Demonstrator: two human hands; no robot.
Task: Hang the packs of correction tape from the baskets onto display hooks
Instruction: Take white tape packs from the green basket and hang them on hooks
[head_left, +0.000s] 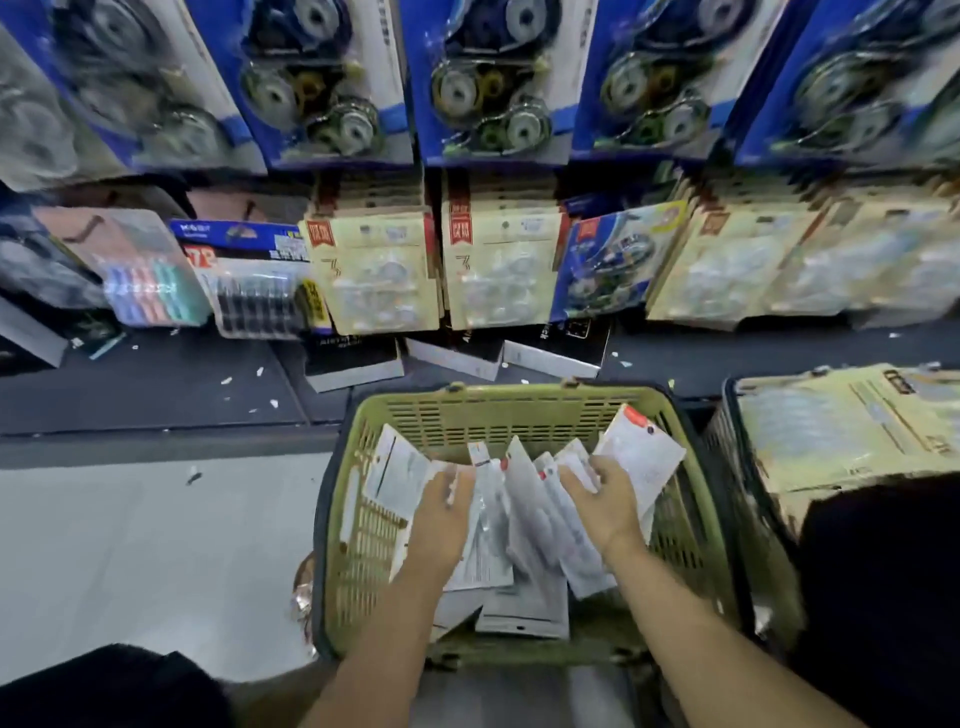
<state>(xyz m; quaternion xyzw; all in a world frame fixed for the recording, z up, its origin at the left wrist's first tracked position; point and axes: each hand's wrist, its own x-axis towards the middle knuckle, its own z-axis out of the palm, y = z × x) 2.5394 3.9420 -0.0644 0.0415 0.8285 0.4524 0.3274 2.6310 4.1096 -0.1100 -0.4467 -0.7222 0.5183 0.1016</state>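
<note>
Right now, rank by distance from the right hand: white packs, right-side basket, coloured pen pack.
1. White packs: held by the right hand, in green basket.
2. Right-side basket: just to its right.
3. Coloured pen pack: far left display.
</note>
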